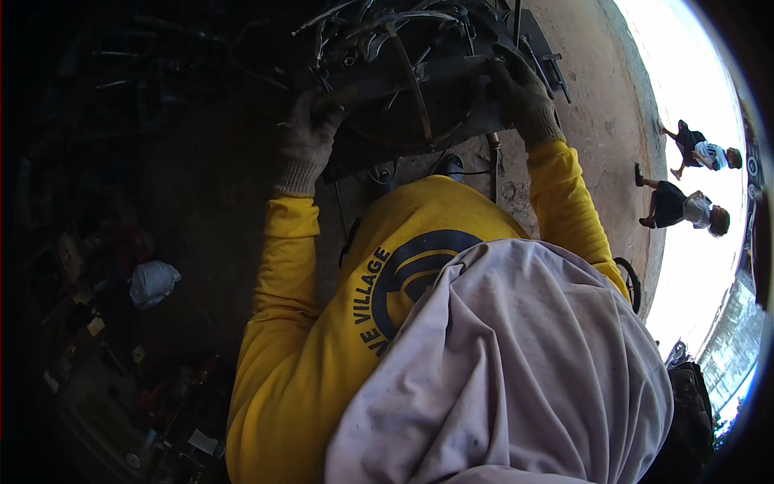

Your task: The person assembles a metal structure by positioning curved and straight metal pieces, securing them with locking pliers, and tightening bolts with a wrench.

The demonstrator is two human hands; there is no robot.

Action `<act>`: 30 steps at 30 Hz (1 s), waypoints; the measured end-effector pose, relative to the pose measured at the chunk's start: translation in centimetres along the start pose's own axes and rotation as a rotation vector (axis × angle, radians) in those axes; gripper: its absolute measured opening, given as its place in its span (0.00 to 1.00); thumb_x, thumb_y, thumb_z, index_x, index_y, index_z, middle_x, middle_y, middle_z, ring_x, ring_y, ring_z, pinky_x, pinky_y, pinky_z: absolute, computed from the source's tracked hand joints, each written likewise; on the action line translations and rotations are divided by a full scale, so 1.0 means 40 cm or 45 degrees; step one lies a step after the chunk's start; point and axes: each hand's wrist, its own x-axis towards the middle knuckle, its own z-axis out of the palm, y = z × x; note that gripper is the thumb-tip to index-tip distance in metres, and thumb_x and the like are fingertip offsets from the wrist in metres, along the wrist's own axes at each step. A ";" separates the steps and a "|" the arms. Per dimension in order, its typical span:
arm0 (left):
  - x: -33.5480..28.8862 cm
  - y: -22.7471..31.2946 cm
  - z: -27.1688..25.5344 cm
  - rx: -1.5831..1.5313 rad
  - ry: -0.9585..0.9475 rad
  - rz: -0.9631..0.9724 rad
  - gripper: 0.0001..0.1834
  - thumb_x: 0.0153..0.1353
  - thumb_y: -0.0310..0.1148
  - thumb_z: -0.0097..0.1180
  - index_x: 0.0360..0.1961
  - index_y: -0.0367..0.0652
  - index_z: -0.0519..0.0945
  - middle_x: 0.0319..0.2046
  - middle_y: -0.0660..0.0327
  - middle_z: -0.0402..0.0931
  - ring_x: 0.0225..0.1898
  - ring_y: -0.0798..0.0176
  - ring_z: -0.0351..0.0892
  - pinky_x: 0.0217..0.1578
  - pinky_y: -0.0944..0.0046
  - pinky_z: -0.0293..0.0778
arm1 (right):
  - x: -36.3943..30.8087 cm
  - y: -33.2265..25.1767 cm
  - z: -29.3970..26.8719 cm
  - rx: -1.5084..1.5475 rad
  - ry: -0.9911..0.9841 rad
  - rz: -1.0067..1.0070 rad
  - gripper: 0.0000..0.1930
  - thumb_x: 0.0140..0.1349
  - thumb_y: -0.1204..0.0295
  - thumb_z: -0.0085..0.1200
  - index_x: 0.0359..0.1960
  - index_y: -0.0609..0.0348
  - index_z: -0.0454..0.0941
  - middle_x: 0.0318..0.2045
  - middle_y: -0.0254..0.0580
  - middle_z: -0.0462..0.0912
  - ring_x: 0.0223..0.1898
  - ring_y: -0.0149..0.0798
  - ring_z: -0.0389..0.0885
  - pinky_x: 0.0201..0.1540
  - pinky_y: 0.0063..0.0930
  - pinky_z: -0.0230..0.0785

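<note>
Flat metal bar [447,73] held level with both hands at the dark desk [355,152].
Left hand [310,137] and right hand [522,93], gloved, curl their fingers round its ends; bent metal rods [375,32] lie toward the far edge.

The sweatshirt [278,379] is strong yellow, printed in dark navy with curved bands and lettering, and the draped cloth [524,355] is plain pale mauve. The left glove [310,139] and right glove [526,98] are dusty grey-beige, the bar [447,70] dull grey, the ground [597,77] reddish brown
</note>
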 end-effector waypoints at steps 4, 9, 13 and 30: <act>-0.014 0.070 0.027 1.001 0.079 0.094 0.22 0.62 0.34 0.65 0.56 0.42 0.75 0.48 0.58 0.77 0.49 0.62 0.78 0.52 0.61 0.77 | 0.049 0.060 -0.023 -0.003 -0.054 -0.043 0.27 0.63 0.51 0.57 0.59 0.54 0.76 0.49 0.46 0.83 0.48 0.40 0.83 0.51 0.32 0.73; -0.003 0.008 -0.024 0.796 0.049 0.261 0.22 0.61 0.35 0.66 0.55 0.42 0.76 0.47 0.59 0.78 0.49 0.63 0.79 0.50 0.62 0.77 | 0.046 0.049 -0.016 -0.140 -0.049 -0.030 0.25 0.64 0.52 0.56 0.58 0.52 0.77 0.50 0.46 0.83 0.50 0.40 0.82 0.53 0.32 0.72; -0.009 0.031 0.001 0.839 0.083 0.403 0.19 0.61 0.38 0.66 0.50 0.41 0.80 0.40 0.59 0.83 0.43 0.63 0.82 0.46 0.63 0.79 | 0.077 0.058 -0.024 -0.130 -0.070 -0.069 0.25 0.64 0.53 0.57 0.58 0.54 0.77 0.50 0.46 0.83 0.49 0.39 0.82 0.53 0.31 0.72; -0.006 0.052 0.009 1.138 0.092 0.144 0.22 0.64 0.46 0.61 0.49 0.37 0.80 0.44 0.55 0.82 0.46 0.59 0.83 0.49 0.60 0.78 | 0.080 0.010 -0.030 -0.461 -0.092 -0.103 0.24 0.66 0.56 0.55 0.58 0.60 0.76 0.48 0.44 0.85 0.48 0.37 0.83 0.53 0.30 0.72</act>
